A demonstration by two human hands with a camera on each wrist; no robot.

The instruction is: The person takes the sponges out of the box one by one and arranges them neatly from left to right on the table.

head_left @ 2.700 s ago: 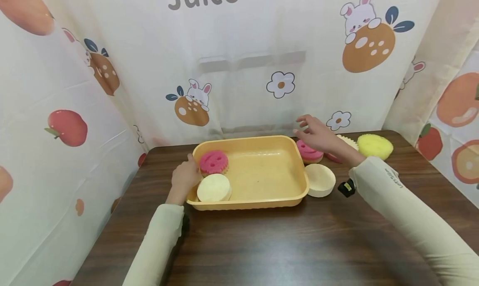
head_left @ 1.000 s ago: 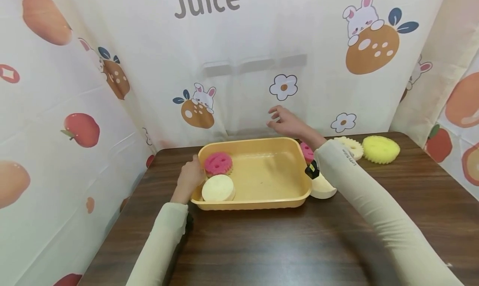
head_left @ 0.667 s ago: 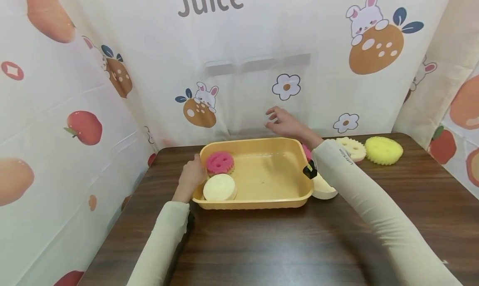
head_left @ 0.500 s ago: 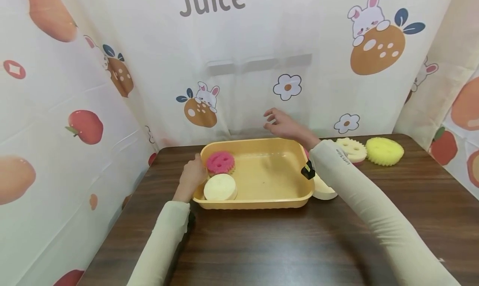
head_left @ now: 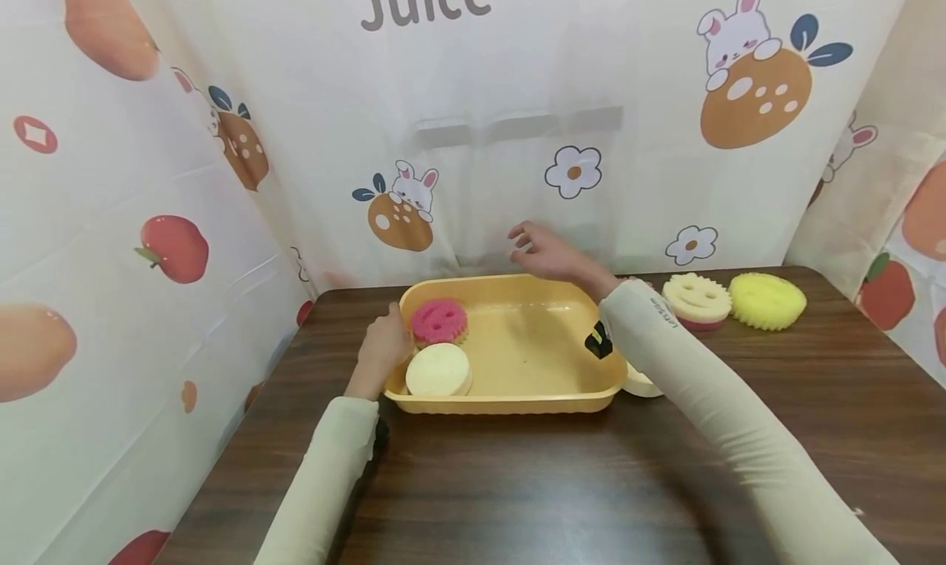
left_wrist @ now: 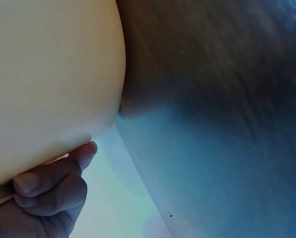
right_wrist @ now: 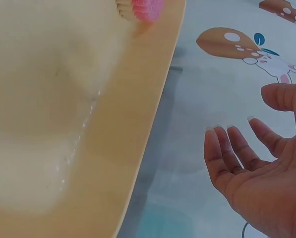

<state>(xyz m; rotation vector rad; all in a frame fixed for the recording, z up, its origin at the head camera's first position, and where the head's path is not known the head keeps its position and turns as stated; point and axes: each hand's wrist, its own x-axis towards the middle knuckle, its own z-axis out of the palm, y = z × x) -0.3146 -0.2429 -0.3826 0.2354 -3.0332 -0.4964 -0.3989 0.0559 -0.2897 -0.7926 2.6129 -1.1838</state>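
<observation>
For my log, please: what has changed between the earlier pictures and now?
The empty right hand moved left, from right of the yellow tray to near its far rim. The left hand still holds its left end; the pink sponge and cream disc inside stayed put.

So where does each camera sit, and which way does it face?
Head: worn on the head, facing forward and down at the tray and table; left hand, right hand and sleeves show.
Left wrist: worn there, facing the tray's side; that hand's fingers show.
Right wrist: worn there, facing tray and curtain; that hand shows.
Head and right wrist share the pink sponge.
</observation>
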